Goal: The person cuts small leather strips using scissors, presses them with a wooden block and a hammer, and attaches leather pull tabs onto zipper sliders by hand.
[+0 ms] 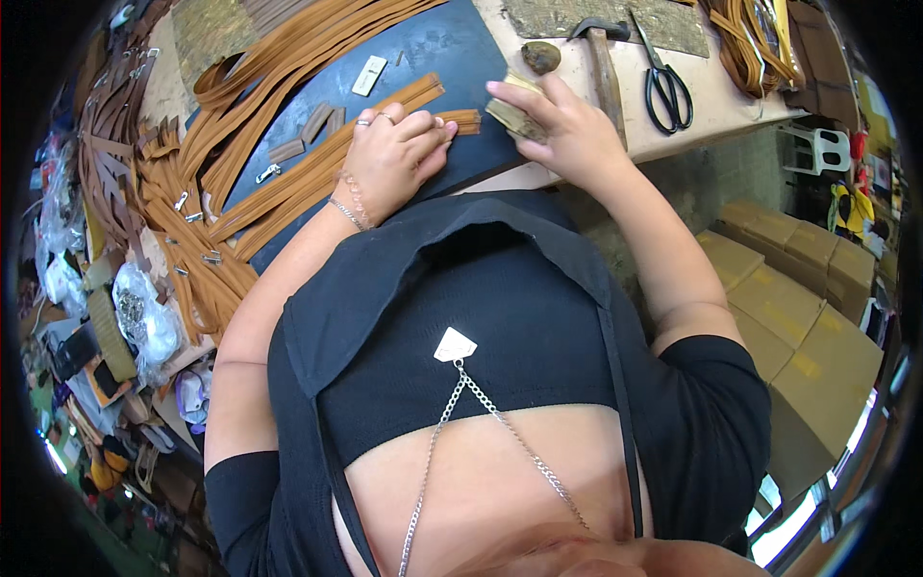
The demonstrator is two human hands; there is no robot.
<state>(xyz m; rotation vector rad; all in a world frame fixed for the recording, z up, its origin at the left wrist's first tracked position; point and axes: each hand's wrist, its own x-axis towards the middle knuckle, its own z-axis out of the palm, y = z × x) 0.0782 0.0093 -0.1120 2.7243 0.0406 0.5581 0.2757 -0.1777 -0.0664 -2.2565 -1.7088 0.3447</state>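
My left hand (394,159) lies on a brown zipper tape (465,122) on the dark blue work board (471,58), with its fingers curled down over the tape near its end. A second brown tape end (423,91) lies just beyond that hand. My right hand (577,135) grips a pale yellowish block (516,113) between thumb and fingers, close to the right of the tape end. What the block is made of I cannot tell. Small brown-grey pieces (312,125) and a pale flat rectangular piece (369,75) lie left of my left hand.
A hammer (606,77), black-handled scissors (665,91) and a dark round lump (540,58) lie beyond my right hand. Long brown zipper tapes (279,77) and metal sliders (268,173) spread across the left. Cardboard boxes (788,337) and a white stool (819,149) stand at the right.
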